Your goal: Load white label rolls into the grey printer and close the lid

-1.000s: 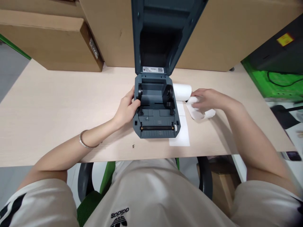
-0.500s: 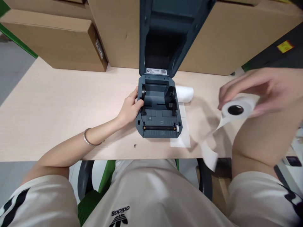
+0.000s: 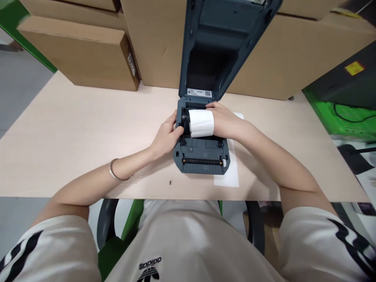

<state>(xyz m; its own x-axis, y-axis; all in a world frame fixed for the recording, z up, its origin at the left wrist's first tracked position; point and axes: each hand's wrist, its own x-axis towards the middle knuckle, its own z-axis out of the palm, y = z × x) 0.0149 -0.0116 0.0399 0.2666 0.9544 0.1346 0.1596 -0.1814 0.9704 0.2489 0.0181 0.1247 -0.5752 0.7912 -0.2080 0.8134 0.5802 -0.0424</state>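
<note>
Room for a hand over the tabletop [image 3: 73,137] at frame left, also right of the right forearm [image 3: 270,156]. Raised lid [image 3: 217,43] and cardboard boxes [image 3: 155,43] block upper centre. Mid-frame, left hand [image 3: 166,137], right hand [image 3: 225,119] and paper roll [image 3: 202,123] crowd the dark device [image 3: 202,152]; its near end accessible.

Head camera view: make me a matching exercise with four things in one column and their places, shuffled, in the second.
Things:
1. Left hand
2. White roll
3. Bracelet
4. Yellow sticker

Places:
A. Around the left forearm
B. On the dark surface at far right
C. Gripping the left edge of the open device
D. At the device's bay, against the right hand

Right pairs: 1-C, 2-D, 3-A, 4-B.
</note>
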